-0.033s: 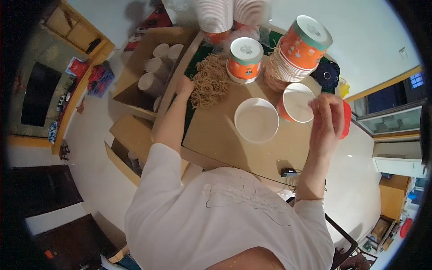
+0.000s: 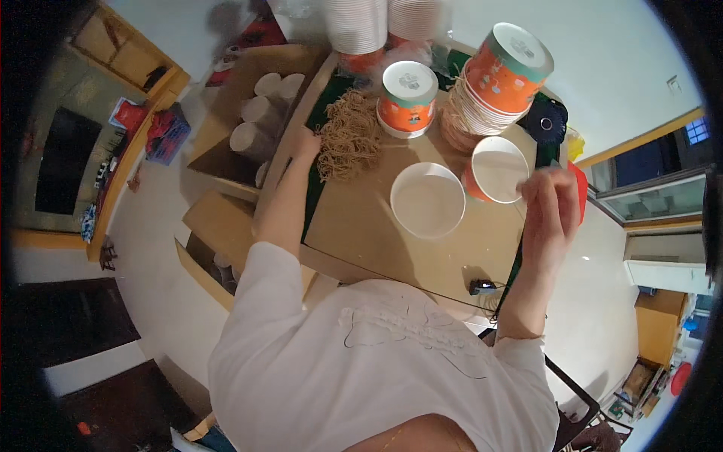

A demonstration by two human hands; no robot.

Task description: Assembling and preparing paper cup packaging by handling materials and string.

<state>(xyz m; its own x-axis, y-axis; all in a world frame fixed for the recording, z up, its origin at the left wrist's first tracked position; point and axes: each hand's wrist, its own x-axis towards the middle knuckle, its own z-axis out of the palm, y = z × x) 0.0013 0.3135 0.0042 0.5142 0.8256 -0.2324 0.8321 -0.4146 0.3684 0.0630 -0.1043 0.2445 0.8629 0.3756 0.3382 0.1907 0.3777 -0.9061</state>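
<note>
Tan, stringy strands (image 2: 349, 139) lie tangled beside the left hand (image 2: 304, 143).

Nearer cup (image 2: 428, 200) shows white | tan strands (image 2: 351, 135), its 10 o'clock | upturned cup (image 2: 407, 111), 12 o'clock: orange, green-banded | cup stack (image 2: 506, 74), 1 o'clock: likewise

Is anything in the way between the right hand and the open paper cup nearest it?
Nothing visible is. The right hand is right beside the open paper cup, its fingertips at the cup's right edge in this view. Whether they touch it, I cannot tell.
</note>
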